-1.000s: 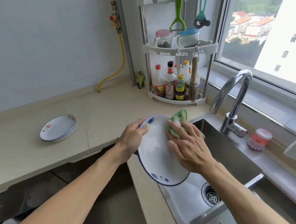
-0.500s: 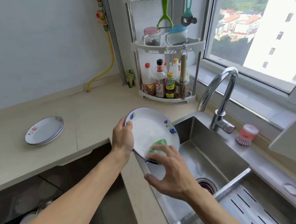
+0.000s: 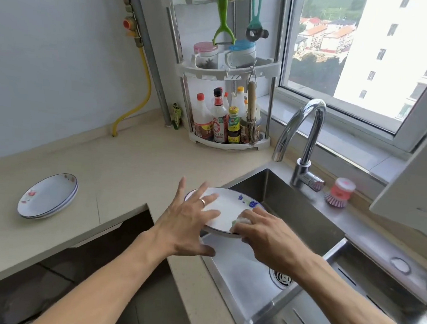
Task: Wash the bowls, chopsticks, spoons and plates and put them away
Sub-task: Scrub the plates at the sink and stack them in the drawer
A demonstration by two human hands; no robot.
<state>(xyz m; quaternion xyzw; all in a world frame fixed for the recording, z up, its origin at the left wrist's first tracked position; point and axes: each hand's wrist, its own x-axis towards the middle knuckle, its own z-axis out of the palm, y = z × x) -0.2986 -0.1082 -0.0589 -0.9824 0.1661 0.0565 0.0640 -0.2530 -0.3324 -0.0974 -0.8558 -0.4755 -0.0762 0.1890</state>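
Since half a second ago the blue-flowered plate (image 3: 223, 209) has been tipped from a steep tilt to nearly flat over the near-left corner of the sink (image 3: 302, 218), and the left hand (image 3: 185, 225) has been shifted from clasping its rim to lying over its top. That left grip is now spread apart, fingers straight, with the fingertips resting on the plate's white face and the thumb seen below the rim; whether the plate is borne from beneath cannot be told. Just beside it, the right hand (image 3: 265, 235) is curled over a green sponge (image 3: 241, 219), which is pressed against the plate's near-right edge, foam showing at the fingers.

Farther left on the table (image 3: 121, 170), well apart from the sink, a stack of red-flowered plates (image 3: 47, 195) is seen. Beyond the sink basin the faucet (image 3: 303, 132) is seen, with no water visibly running, and a pink dish brush (image 3: 339, 192) stands beside it. A corner rack (image 3: 229, 69) with bottles and jars stands at the back.

The task is judged to be at an early to middle stage: one plate is being scrubbed and not yet rinsed, some plates appear set aside, and no bowls, chopsticks or spoons are seen, so their state cannot be told.
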